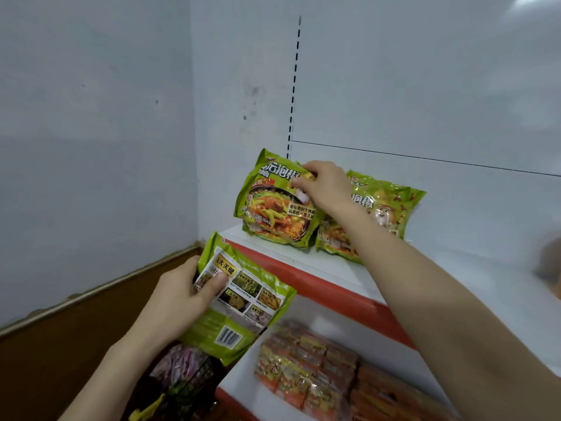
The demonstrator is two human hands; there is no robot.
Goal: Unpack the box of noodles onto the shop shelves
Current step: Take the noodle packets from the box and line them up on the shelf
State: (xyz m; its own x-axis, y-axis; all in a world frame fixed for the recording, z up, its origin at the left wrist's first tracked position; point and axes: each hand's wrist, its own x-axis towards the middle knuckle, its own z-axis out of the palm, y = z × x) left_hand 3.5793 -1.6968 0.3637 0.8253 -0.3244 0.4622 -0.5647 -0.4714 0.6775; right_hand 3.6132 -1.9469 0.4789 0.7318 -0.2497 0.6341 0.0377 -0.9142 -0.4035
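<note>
Green plastic noodle packet at the white shelf left end, right hand pinching its top, left hand gripping a second packet; probably light, crushable.

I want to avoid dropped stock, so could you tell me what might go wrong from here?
The standing pack under the right hand sits close to the front edge of the shelf and may tip off once released. The left hand grips only one end of the spare pack, which could slip.
</note>
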